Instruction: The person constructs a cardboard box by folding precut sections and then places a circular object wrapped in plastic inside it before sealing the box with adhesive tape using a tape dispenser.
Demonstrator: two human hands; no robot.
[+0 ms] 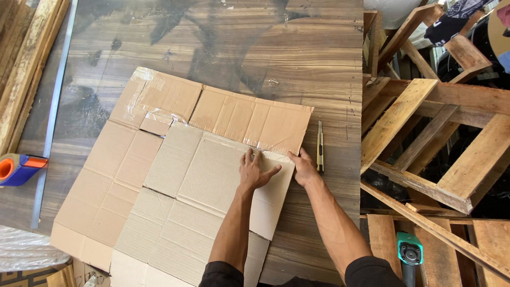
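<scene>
Left hand lies flat, fingers spread, on the upper cardboard sheet, right hand presses its corner edge with fingers curled, grip unclear, this sheet overlapping a larger flattened carton on the wooden table, utility knife just beside the right hand, tape dispenser far left.

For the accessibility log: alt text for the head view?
Both bare hands, left hand and right hand, press flat on a cut brown corrugated cardboard sheet lying over flattened brown cardboard on a wooden table; a yellow utility knife lies beside the right hand.
</scene>
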